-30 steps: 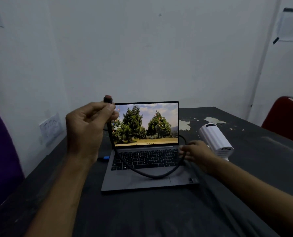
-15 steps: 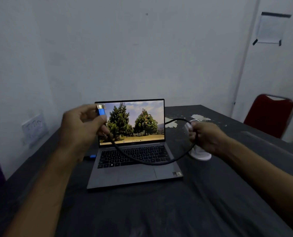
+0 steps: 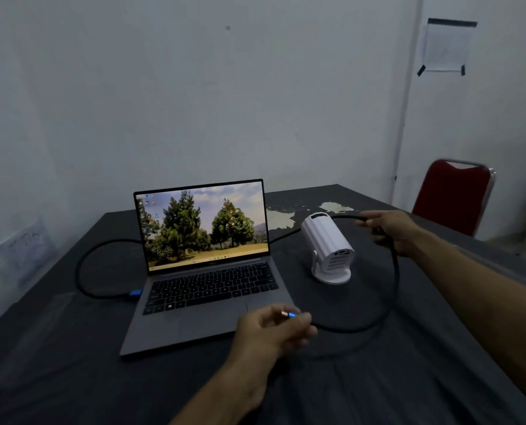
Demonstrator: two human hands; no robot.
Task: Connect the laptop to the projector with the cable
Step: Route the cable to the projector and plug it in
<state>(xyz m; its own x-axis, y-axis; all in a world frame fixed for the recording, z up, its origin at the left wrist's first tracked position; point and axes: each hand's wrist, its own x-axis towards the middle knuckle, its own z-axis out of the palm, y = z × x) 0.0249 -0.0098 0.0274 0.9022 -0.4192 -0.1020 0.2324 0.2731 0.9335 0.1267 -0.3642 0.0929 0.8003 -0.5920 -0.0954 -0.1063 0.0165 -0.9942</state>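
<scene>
An open grey laptop (image 3: 206, 289) stands on the dark table, its screen showing trees. A blue plug (image 3: 135, 292) sits at its left side, and from it the black cable (image 3: 390, 289) runs behind the screen and loops round the right. A white cylindrical projector (image 3: 329, 246) stands on its base right of the laptop, its ported back facing me. My left hand (image 3: 274, 332) pinches the cable's free blue plug (image 3: 290, 315) over the laptop's front right corner. My right hand (image 3: 390, 228) holds the cable just right of the projector.
The table (image 3: 378, 378) is covered in dark cloth with pale patches at the back. A red chair (image 3: 452, 194) stands at the far right by the wall. A wall socket (image 3: 25, 250) is at the left. Paper is taped high on the right wall.
My left hand has dropped from in front of the screen to the laptop's front right corner with the blue plug. My right hand moved right, off the projector, drawing the cable round it.
</scene>
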